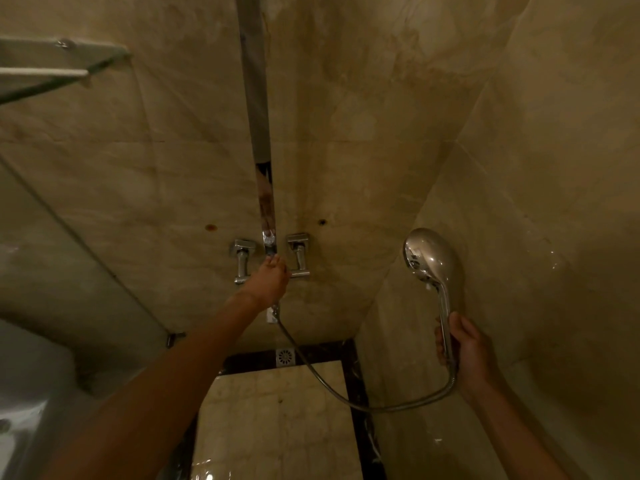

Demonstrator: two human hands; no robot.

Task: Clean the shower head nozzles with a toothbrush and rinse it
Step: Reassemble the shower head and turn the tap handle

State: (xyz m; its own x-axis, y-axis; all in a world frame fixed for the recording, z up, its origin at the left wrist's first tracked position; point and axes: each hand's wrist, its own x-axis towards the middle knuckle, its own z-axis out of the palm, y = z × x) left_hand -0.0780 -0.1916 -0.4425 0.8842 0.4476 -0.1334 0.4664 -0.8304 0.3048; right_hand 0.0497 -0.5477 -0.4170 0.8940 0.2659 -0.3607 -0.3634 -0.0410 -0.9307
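Note:
A chrome hand shower head stands upright at the right, its back turned to me so the nozzles are hidden. My right hand grips its handle low down. A metal hose loops from the handle's base to the wall fitting. My left hand reaches out to the chrome mixer between the two tap handles, fingers curled round the middle knob. No toothbrush shows.
Two chrome tap handles flank a vertical chrome riser on beige marble walls. A glass shelf sits upper left. A floor drain lies below, and a glass panel edge runs at the left.

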